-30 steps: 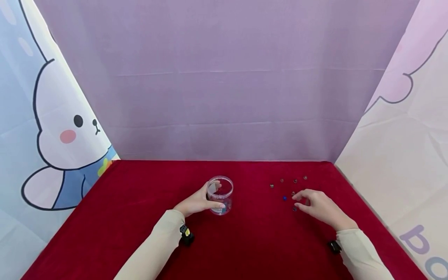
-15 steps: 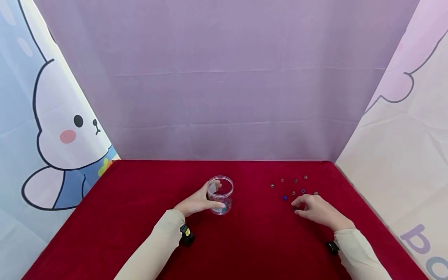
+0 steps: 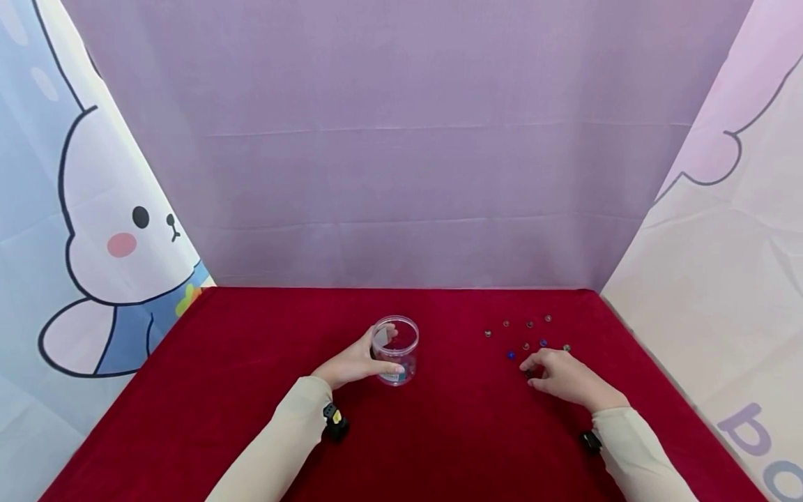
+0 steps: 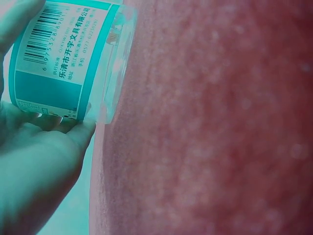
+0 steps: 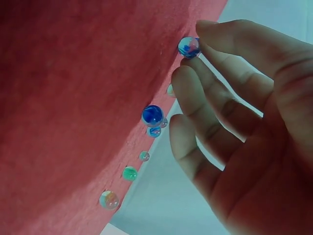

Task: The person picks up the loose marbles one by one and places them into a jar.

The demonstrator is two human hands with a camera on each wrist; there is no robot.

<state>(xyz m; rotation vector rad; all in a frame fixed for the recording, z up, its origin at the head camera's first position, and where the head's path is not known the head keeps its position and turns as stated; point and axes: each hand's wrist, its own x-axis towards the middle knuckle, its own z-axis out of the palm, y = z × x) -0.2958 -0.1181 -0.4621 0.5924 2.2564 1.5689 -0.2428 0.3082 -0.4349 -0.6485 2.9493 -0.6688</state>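
A clear plastic jar (image 3: 408, 355) without a lid stands on the red cloth, its open mouth up. My left hand (image 3: 354, 362) grips its left side; the left wrist view shows a label with a barcode (image 4: 44, 36) on the jar. My right hand (image 3: 567, 376) is low over the cloth, thumb and forefinger on either side of a clear marble with blue swirls (image 5: 189, 47), pinching it at the cloth. The other fingers of that hand curve loosely. A deep blue marble (image 5: 152, 115) lies just beyond the fingertips.
Several more marbles lie scattered behind the right hand, among them a green marble (image 5: 129, 173) and a marble at the left of the group (image 3: 488, 333). A purple curtain (image 3: 401, 174) closes off the back of the red cloth (image 3: 251, 362). Printed sheets hang at both sides.
My right hand has come toward me and slightly left, its fingertips now around the nearest marble. Marbles it covered before show behind it. The left hand and jar have stayed put.
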